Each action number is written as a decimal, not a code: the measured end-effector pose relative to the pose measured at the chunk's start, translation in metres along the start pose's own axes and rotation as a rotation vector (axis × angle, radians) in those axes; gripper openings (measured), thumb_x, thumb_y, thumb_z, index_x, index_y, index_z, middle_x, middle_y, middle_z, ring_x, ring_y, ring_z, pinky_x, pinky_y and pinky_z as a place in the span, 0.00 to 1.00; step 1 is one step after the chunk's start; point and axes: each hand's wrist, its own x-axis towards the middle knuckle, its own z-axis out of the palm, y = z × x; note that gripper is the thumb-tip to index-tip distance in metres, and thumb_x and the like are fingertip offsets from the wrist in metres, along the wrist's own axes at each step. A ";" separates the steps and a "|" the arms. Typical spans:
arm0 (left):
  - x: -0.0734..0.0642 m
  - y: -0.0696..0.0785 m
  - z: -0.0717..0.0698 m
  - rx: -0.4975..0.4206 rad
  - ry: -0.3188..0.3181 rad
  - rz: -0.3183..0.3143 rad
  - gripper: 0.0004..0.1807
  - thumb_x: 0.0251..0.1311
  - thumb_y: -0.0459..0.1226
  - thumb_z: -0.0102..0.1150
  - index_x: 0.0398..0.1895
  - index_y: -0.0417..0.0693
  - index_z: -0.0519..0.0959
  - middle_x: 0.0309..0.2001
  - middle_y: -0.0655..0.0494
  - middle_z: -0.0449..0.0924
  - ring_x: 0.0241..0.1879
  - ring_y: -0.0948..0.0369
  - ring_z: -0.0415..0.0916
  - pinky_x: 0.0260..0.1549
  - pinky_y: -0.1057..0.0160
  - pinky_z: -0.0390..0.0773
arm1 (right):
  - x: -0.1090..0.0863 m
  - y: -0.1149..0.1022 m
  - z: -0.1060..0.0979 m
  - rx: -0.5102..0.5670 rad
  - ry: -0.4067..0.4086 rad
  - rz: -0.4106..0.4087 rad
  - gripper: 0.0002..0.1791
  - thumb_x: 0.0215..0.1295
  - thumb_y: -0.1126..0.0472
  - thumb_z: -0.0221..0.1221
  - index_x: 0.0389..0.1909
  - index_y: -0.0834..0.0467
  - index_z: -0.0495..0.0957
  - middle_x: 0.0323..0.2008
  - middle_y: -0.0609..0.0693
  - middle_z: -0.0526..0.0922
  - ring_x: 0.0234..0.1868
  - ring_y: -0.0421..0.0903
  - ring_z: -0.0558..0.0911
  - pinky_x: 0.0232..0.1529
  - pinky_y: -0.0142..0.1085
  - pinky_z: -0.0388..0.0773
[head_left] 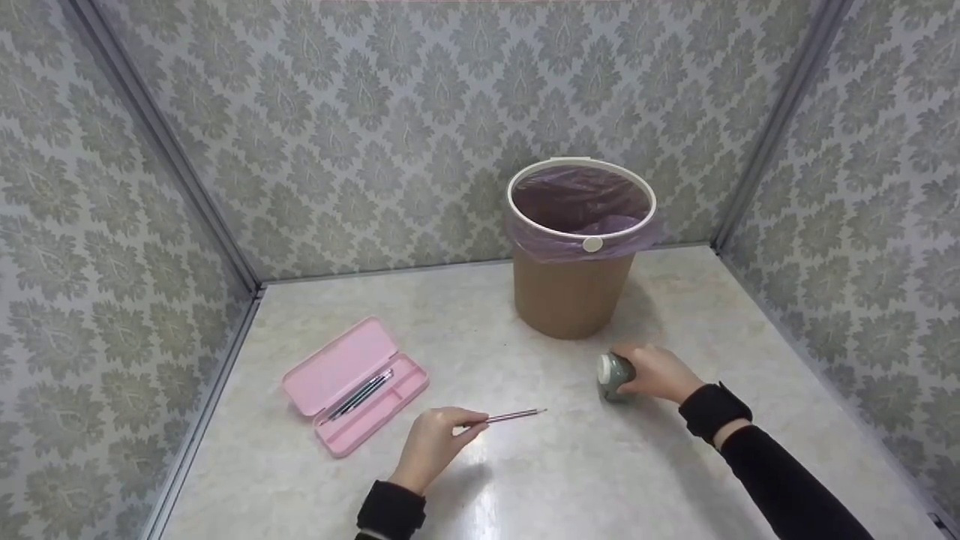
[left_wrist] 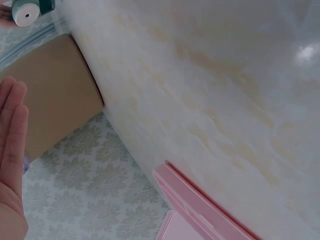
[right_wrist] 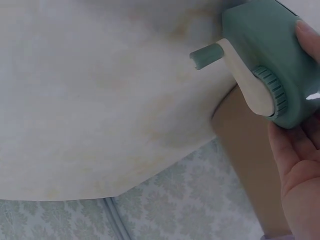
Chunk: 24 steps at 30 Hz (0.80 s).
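I see pale walls with a grey-green, leafy damask pattern closing in three sides. Grey metal strips run up the corners, and a cream, marbled surface catches white glare low in my head view.

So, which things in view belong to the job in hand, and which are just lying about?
Likely in the job:
pencil, pinched in the left fingers
green crank sharpener, held in the right fingers

Apparently just there:
open pink pencil case
pencils or pens inside it
lined bin, untouched, though it might catch shavings
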 end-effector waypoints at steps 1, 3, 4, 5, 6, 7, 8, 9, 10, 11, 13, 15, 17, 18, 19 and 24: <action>0.000 0.000 0.000 -0.002 -0.003 -0.001 0.06 0.57 0.38 0.73 0.38 0.54 0.91 0.35 0.60 0.92 0.35 0.64 0.90 0.37 0.65 0.85 | -0.001 -0.005 0.001 -0.001 -0.001 -0.013 0.31 0.49 0.62 0.77 0.55 0.67 0.79 0.49 0.61 0.87 0.49 0.58 0.86 0.52 0.52 0.82; 0.000 0.000 0.001 -0.004 -0.008 -0.001 0.06 0.58 0.38 0.73 0.38 0.54 0.91 0.35 0.60 0.92 0.35 0.64 0.90 0.37 0.65 0.85 | -0.004 -0.014 0.004 -0.006 0.001 -0.034 0.33 0.49 0.62 0.78 0.57 0.68 0.79 0.51 0.62 0.87 0.51 0.59 0.86 0.54 0.52 0.82; 0.000 0.000 0.001 -0.007 -0.011 -0.006 0.06 0.57 0.38 0.73 0.38 0.54 0.91 0.35 0.60 0.92 0.35 0.64 0.89 0.37 0.65 0.85 | -0.005 -0.018 0.006 -0.007 0.002 -0.045 0.34 0.49 0.62 0.78 0.57 0.68 0.79 0.52 0.62 0.87 0.52 0.59 0.86 0.54 0.52 0.82; 0.000 0.000 0.001 -0.007 -0.013 -0.009 0.06 0.58 0.38 0.73 0.38 0.54 0.91 0.35 0.60 0.92 0.35 0.64 0.89 0.37 0.65 0.85 | -0.006 -0.023 0.007 -0.003 0.002 -0.055 0.34 0.49 0.61 0.78 0.58 0.68 0.79 0.52 0.62 0.87 0.53 0.59 0.86 0.55 0.52 0.82; -0.001 -0.001 0.001 -0.008 -0.016 -0.012 0.06 0.58 0.38 0.73 0.38 0.54 0.91 0.35 0.60 0.92 0.35 0.64 0.89 0.37 0.65 0.85 | -0.007 -0.028 0.009 0.002 -0.001 -0.063 0.35 0.49 0.61 0.78 0.58 0.68 0.79 0.53 0.62 0.87 0.53 0.59 0.86 0.55 0.52 0.82; -0.001 -0.001 0.001 -0.008 -0.018 -0.016 0.06 0.58 0.38 0.73 0.38 0.54 0.91 0.35 0.60 0.92 0.35 0.64 0.89 0.37 0.65 0.85 | -0.008 -0.033 0.011 0.008 -0.001 -0.069 0.35 0.48 0.61 0.78 0.58 0.68 0.79 0.53 0.62 0.87 0.54 0.59 0.86 0.55 0.51 0.82; -0.002 -0.001 0.002 -0.009 -0.020 -0.018 0.06 0.57 0.38 0.73 0.38 0.53 0.91 0.35 0.60 0.92 0.35 0.64 0.89 0.36 0.65 0.85 | -0.009 -0.038 0.013 0.013 -0.004 -0.076 0.35 0.48 0.61 0.78 0.58 0.67 0.79 0.53 0.61 0.87 0.54 0.59 0.86 0.55 0.51 0.83; -0.002 -0.001 0.002 -0.009 -0.022 -0.019 0.06 0.57 0.38 0.73 0.38 0.53 0.91 0.35 0.60 0.92 0.35 0.63 0.89 0.36 0.65 0.85 | -0.010 -0.043 0.015 0.018 -0.005 -0.087 0.35 0.48 0.61 0.78 0.58 0.67 0.79 0.53 0.61 0.87 0.54 0.59 0.86 0.55 0.51 0.83; -0.002 -0.001 0.002 -0.010 -0.023 -0.021 0.06 0.57 0.38 0.73 0.38 0.53 0.91 0.35 0.60 0.92 0.35 0.63 0.89 0.37 0.65 0.85 | -0.011 -0.048 0.017 0.020 -0.004 -0.102 0.35 0.48 0.61 0.78 0.58 0.67 0.79 0.53 0.61 0.87 0.53 0.58 0.86 0.54 0.50 0.83; -0.002 -0.002 0.002 -0.010 -0.025 -0.022 0.06 0.58 0.38 0.73 0.38 0.53 0.92 0.35 0.60 0.92 0.35 0.63 0.90 0.37 0.65 0.85 | -0.012 -0.052 0.018 0.020 -0.004 -0.116 0.35 0.47 0.61 0.78 0.58 0.67 0.79 0.52 0.60 0.87 0.53 0.58 0.86 0.55 0.50 0.83; -0.003 -0.002 0.002 -0.019 -0.031 -0.026 0.06 0.58 0.38 0.73 0.38 0.53 0.91 0.35 0.60 0.92 0.35 0.64 0.90 0.37 0.65 0.85 | -0.013 -0.061 0.021 0.017 -0.001 -0.149 0.34 0.47 0.62 0.78 0.57 0.66 0.80 0.51 0.59 0.88 0.52 0.57 0.87 0.53 0.49 0.84; -0.004 -0.002 0.002 -0.028 -0.033 -0.027 0.06 0.58 0.37 0.72 0.39 0.53 0.91 0.35 0.60 0.92 0.35 0.64 0.89 0.37 0.65 0.85 | -0.015 -0.068 0.024 0.008 0.005 -0.187 0.33 0.46 0.62 0.79 0.56 0.65 0.80 0.50 0.58 0.88 0.50 0.55 0.87 0.51 0.47 0.84; -0.005 -0.003 0.002 -0.035 -0.036 -0.029 0.06 0.59 0.37 0.72 0.39 0.53 0.91 0.35 0.60 0.92 0.35 0.64 0.89 0.36 0.65 0.85 | -0.015 -0.075 0.026 0.001 0.005 -0.211 0.33 0.46 0.62 0.79 0.55 0.64 0.81 0.50 0.57 0.88 0.49 0.54 0.87 0.50 0.46 0.84; -0.005 -0.003 0.002 -0.039 -0.037 -0.030 0.06 0.59 0.37 0.72 0.39 0.53 0.91 0.35 0.60 0.92 0.35 0.64 0.89 0.37 0.65 0.85 | -0.016 -0.078 0.027 0.001 0.001 -0.219 0.33 0.46 0.62 0.79 0.55 0.64 0.81 0.49 0.57 0.88 0.49 0.54 0.87 0.49 0.46 0.84; -0.005 -0.004 0.002 -0.038 -0.037 -0.027 0.06 0.59 0.37 0.72 0.39 0.53 0.91 0.35 0.60 0.92 0.35 0.64 0.89 0.36 0.65 0.85 | -0.016 -0.081 0.028 0.002 -0.006 -0.220 0.33 0.46 0.62 0.79 0.55 0.64 0.81 0.50 0.57 0.88 0.49 0.54 0.87 0.49 0.46 0.84; -0.007 -0.006 0.002 -0.031 -0.048 -0.029 0.06 0.59 0.37 0.72 0.39 0.53 0.91 0.35 0.61 0.92 0.35 0.64 0.89 0.37 0.66 0.85 | -0.015 -0.092 0.032 0.013 -0.036 -0.214 0.34 0.46 0.62 0.79 0.56 0.65 0.80 0.51 0.59 0.88 0.50 0.56 0.87 0.52 0.47 0.84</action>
